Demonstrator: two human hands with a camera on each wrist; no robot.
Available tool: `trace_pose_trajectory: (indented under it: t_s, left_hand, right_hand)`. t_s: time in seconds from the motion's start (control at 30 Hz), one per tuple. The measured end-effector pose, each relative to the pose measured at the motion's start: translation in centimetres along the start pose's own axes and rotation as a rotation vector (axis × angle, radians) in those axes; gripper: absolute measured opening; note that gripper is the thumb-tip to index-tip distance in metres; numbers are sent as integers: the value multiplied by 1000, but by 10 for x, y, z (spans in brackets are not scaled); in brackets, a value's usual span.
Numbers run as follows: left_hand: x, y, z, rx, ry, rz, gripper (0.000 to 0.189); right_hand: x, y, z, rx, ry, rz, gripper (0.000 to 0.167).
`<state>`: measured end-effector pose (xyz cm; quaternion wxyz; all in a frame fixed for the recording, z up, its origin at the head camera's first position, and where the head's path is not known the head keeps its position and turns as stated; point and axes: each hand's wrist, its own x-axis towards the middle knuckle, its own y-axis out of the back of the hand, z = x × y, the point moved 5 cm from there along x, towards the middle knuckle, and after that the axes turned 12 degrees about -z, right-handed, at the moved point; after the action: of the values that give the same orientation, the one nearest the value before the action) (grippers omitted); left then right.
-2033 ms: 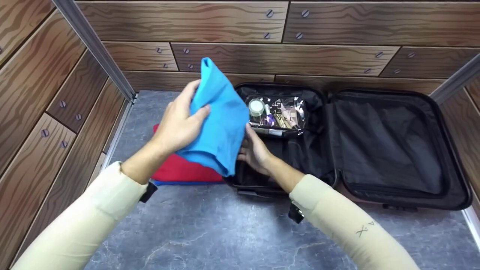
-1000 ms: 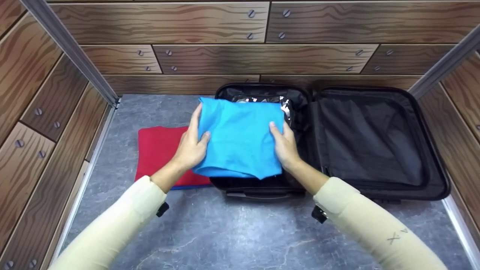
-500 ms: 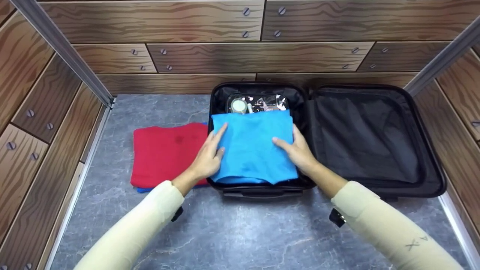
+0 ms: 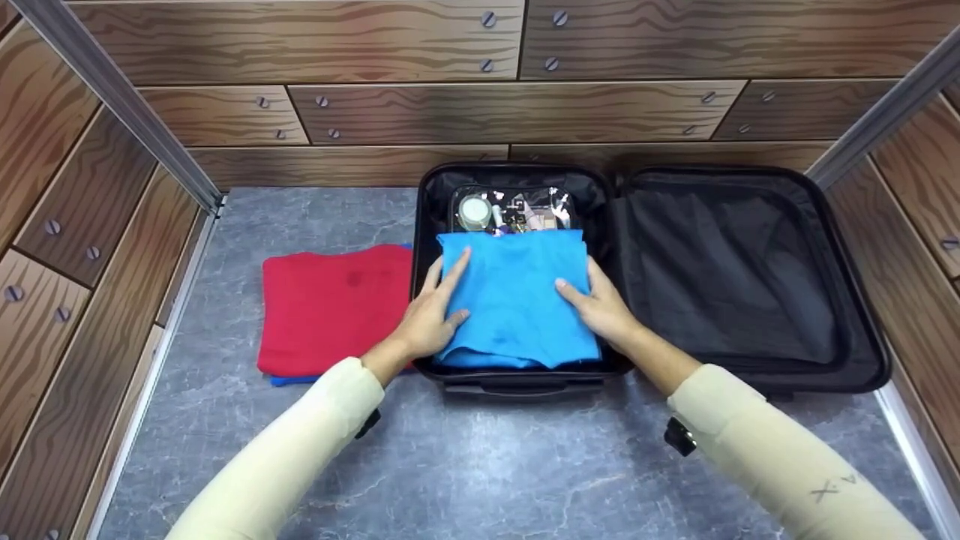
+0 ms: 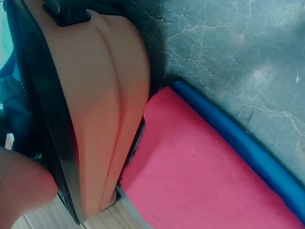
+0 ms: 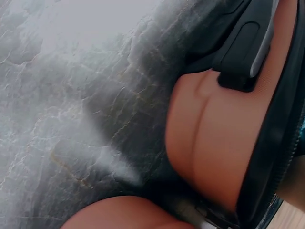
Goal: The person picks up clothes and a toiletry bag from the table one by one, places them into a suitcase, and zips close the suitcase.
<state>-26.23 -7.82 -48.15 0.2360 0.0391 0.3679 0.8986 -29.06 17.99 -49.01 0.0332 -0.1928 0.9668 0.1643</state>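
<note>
A folded bright-blue garment (image 4: 517, 300) lies in the left half of an open suitcase (image 4: 525, 388) in the head view. My left hand (image 4: 431, 319) rests along its left edge, index finger and thumb stretched over the top of the fabric. At the opposite edge my right hand (image 4: 604, 311) holds the garment, thumb on top and the other fingers hidden down the side. Behind the garment, partly covered by it, is a clear toiletry pouch (image 4: 514, 210) with a round jar and small tubes inside. Each wrist view mostly shows the suitcase's orange outer shell (image 5: 100, 105).
Left of the suitcase, a folded red garment (image 4: 330, 315) lies on top of a blue one (image 4: 296, 380) on the grey marbled surface (image 4: 480, 465). The suitcase's dark-lined lid half (image 4: 735, 277) lies open to the right. Wood-patterned panels (image 4: 375, 112) surround the area.
Two seconds ago the blue garment was tilted in the air in my left hand. Both hands have since flattened it and lowered it into the suitcase; over the last half second they shifted only slightly.
</note>
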Motion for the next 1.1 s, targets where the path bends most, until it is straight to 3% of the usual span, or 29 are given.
trace_pose_trajectory:
  t_s: [0.17,0.27,0.33,0.4,0.5,0.6,0.9,1.1]
  left_hand:
    - [0,-7,2,141,51,4,88]
    - [-4,-11,4,269,68,13,82]
    - [-6,-15,7,383,59,7,74]
    - [-8,-20,11,509,37,-10,65]
    - [-7,-28,13,625,0,-57,58]
    - [-5,-35,12,635,-15,-103,57]
    - [8,-47,1,570,29,-215,65]
    - [12,-56,-8,538,56,-351,71]
  right_hand:
    - [-4,5,10,-320,-136,43,65]
    - [-6,6,11,-440,-182,75,76]
    - [-7,4,8,-487,-136,108,79]
    - [-8,-1,2,-536,-33,132,79]
    - [-9,-14,-7,-649,118,102,72]
    - [-9,-30,-9,-745,181,22,67]
    - [-7,-48,0,-874,154,-98,70]
    - [-7,-51,9,-928,104,-162,73]
